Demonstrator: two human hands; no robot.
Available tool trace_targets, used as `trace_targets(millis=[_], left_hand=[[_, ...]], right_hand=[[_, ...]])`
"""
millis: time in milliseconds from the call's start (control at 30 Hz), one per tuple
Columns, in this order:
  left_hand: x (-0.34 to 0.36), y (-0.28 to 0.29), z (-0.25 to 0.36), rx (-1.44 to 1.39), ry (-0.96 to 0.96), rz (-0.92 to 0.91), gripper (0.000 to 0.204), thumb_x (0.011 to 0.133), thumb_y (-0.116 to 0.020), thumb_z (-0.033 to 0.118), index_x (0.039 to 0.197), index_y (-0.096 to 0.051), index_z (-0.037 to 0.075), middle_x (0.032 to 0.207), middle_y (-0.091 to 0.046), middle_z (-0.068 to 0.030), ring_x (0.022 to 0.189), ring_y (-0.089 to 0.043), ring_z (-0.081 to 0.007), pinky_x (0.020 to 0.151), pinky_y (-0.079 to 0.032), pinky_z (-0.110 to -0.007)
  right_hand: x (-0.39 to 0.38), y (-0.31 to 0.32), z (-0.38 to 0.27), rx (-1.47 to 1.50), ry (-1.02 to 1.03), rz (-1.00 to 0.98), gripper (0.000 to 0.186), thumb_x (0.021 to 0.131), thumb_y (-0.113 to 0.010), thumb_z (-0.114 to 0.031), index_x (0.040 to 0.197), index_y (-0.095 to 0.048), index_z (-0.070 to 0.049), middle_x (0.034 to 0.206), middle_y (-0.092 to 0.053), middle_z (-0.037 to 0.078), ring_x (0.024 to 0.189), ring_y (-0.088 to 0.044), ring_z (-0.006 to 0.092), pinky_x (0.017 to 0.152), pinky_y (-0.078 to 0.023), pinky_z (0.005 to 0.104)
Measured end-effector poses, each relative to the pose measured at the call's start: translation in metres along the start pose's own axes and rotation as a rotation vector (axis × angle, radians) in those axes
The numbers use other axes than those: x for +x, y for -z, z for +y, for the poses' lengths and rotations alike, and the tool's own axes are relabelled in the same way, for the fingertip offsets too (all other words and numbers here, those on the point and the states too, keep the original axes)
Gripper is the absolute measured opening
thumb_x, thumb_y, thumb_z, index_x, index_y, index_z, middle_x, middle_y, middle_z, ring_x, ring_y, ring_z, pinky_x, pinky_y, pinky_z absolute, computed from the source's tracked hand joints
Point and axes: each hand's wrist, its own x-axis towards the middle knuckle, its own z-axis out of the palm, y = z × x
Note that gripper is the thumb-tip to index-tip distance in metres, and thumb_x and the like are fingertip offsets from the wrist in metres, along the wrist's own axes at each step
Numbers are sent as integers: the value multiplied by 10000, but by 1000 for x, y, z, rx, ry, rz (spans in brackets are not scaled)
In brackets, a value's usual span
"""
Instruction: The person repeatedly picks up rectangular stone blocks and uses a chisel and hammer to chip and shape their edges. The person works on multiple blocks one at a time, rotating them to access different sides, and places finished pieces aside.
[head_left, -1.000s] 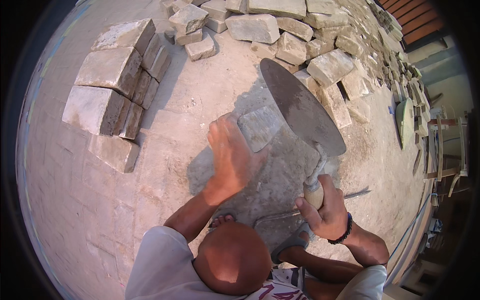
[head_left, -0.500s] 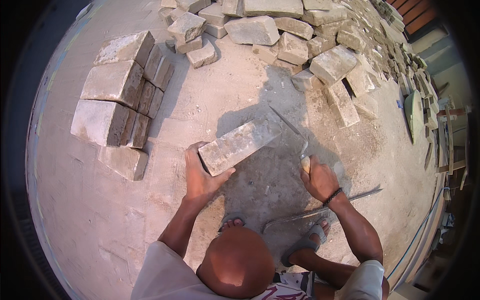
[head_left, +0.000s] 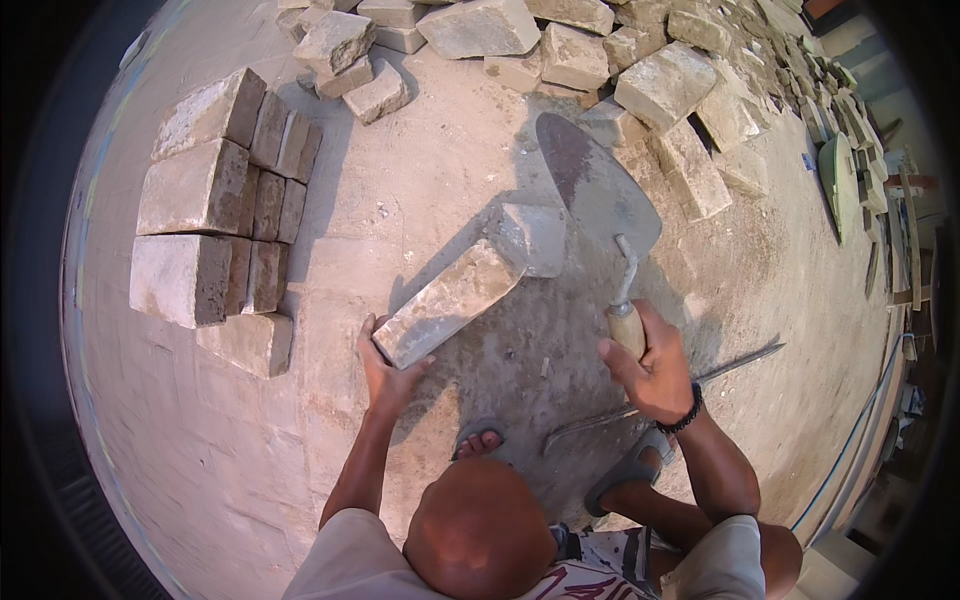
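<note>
Trowel (head_left: 605,185) turned broadside | dusty ground (head_left: 260,450) — part-shadowed | blocks (head_left: 190,190) stacked left

On the left of the dusty floor (head_left: 240,460) we saw a neat stack of pale bricks (head_left: 195,190), with a single brick (head_left: 252,345) at its near end. Ahead of us sprawled a loose heap of blocks (head_left: 480,28), many tilted over one another. On the right we noticed a pale green rounded object (head_left: 838,190), a small blue scrap (head_left: 808,161) near it, and, nearer us, a thin dark bar (head_left: 742,363) lying slantwise.
</note>
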Motion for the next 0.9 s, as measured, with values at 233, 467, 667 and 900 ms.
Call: trace_targets(millis=[233, 467, 667, 900], left_hand=[[4, 6, 17, 629, -358, -61, 978, 578, -910, 133, 1395, -387, 2, 1362, -409, -217, 1268, -406, -400, 1076, -326, -472], [12, -31, 71, 737, -346, -119, 888, 642, -881, 195, 1356, -396, -18, 1320, -450, -231, 1233, -414, -400, 1051, -311, -488], [16, -42, 79, 754, -282, -134, 881, 663, -873, 227, 1356, -391, -25, 1230, -499, -216, 1160, -449, -385, 1009, -333, -492], [16, -44, 77, 749, -354, -123, 882, 662, -878, 240, 1352, -394, -20, 1218, -495, -206, 1138, -453, -384, 990, -343, -483]], right_hand=[[15, -29, 61, -299, -125, -217, 463, 929, -650, -312, 1170, -486, 48, 789, -623, 221, 765, -665, 334, 698, -506, 414], [-7, -32, 3, -53, -79, -243, 479, 935, -616, -334, 1194, -468, 41, 847, -655, 278, 829, -660, 471, 740, -525, 479], [-8, -14, -21, -62, -49, -137, 469, 931, -618, -333, 1190, -478, 31, 828, -660, 250, 803, -672, 444, 718, -525, 474], [7, -31, 36, -221, -100, -257, 397, 931, -628, -297, 1092, -505, 44, 777, -620, 205, 746, -671, 344, 681, -497, 416]])
